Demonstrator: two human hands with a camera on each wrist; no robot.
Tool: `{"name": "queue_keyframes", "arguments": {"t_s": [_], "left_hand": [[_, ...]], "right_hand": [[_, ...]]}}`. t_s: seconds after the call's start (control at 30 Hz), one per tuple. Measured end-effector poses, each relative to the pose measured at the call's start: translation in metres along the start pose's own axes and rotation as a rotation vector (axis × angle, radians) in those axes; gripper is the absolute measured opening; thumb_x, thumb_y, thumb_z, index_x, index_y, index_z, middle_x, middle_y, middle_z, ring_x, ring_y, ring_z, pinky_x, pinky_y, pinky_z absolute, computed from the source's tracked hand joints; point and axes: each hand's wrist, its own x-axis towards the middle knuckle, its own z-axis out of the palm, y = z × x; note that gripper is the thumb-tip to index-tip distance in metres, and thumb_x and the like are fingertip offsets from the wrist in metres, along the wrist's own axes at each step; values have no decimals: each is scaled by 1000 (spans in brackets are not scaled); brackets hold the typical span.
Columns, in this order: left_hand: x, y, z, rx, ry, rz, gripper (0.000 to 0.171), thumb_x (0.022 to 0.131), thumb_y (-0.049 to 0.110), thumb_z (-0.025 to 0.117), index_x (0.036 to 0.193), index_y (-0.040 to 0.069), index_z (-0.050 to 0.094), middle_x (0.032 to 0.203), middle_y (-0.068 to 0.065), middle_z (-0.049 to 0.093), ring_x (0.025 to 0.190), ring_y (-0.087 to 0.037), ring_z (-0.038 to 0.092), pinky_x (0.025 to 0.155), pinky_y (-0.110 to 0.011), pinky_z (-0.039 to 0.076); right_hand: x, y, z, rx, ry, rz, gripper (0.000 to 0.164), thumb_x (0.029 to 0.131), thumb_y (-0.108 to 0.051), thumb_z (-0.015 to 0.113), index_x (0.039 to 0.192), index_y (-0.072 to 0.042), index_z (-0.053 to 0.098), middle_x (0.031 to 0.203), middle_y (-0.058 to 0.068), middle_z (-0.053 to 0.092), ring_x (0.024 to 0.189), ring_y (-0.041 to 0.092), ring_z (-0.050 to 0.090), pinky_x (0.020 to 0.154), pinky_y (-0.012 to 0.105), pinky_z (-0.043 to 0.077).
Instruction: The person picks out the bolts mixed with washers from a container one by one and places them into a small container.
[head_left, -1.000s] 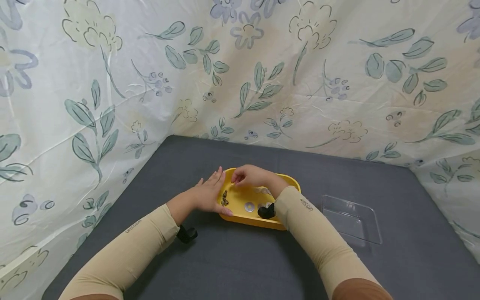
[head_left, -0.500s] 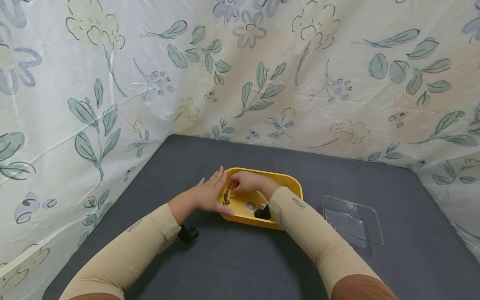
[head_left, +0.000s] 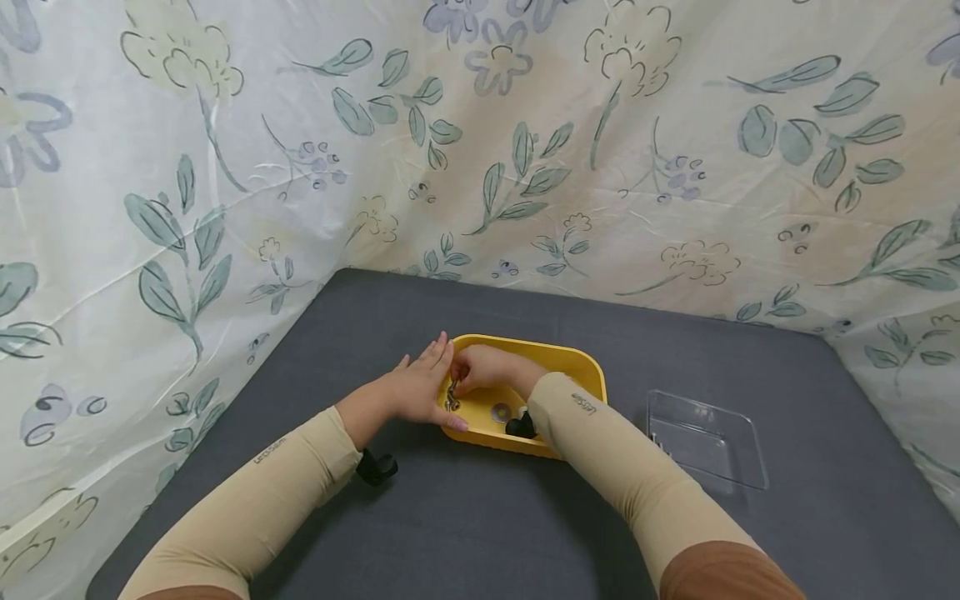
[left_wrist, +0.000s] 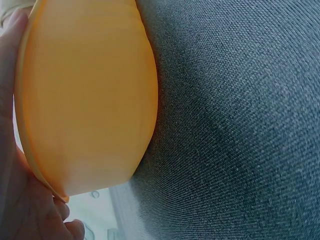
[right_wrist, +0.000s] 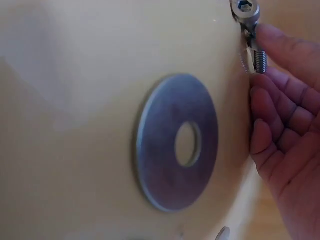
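A yellow tray (head_left: 510,442) sits on the dark cloth. My left hand (head_left: 408,393) rests against its left end with straight fingers spread along the rim; the left wrist view shows the tray's outer wall (left_wrist: 90,100) beside that hand. Inside the tray, my right hand (head_left: 489,368) reaches to the left end, where several metal bolts (head_left: 452,398) lie. The right wrist view shows its thumb and curled fingers pinching a threaded bolt (right_wrist: 260,62), near a socket-head bolt (right_wrist: 246,11). A large flat washer (right_wrist: 160,150) lies on the tray floor nearby.
A clear plastic box (head_left: 705,442) stands to the right of the tray, with small metal pieces (head_left: 657,442) at its left side. A floral curtain (head_left: 480,167) hangs behind the table (head_left: 450,525). My right forearm (head_left: 600,450) covers part of the tray.
My right hand has moved left and down inside the tray, to the bolts, and its fingers have met one. My left hand stays at the tray's left end.
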Motion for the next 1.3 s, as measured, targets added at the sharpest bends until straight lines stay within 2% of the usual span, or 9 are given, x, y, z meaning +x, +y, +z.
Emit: {"name": "queue_keyframes", "arguments": {"t_s": [0.17,0.47,0.97,1.13,1.3], "left_hand": [[-1,0,-1,-1,0,5,127,63,78,55,145,8,-10,149,-7,-22,139,-25,-6,105,-58,10],[-2,0,-2,-5,12,11,127,63,78,56,145,7,-10,149,-7,-21,139,-27,-5,105,-59,10],[-1,0,2,0,25,14,126,63,78,56,145,8,-10,149,-7,-20,139,-26,-3,105,-59,11],[-2,0,1,0,21,12,127,63,78,55,145,7,-10,149,-7,-21,139,-27,-4,104,-60,11],[-4,1,0,-13,11,14,126,63,78,56,145,8,-10,149,-7,-21,139,-27,-5,104,-60,10]], "right_hand": [[3,0,3,-19,17,10,17,80,-22,72,85,-11,60,73,0,55,66,11,51,62,20,41],[3,-3,3,-51,35,9,15,80,-20,71,83,-11,60,73,-1,55,65,11,50,61,20,41],[-5,-4,-6,-52,-65,-30,15,82,-8,68,95,-3,62,79,0,57,69,12,52,65,21,44],[-6,-6,-9,-37,-99,-31,14,81,-9,68,93,-5,63,80,0,59,69,12,53,66,22,45],[-11,-10,-12,-27,-98,-44,11,81,-10,69,90,-8,62,81,-1,60,69,12,53,66,21,46]]}}
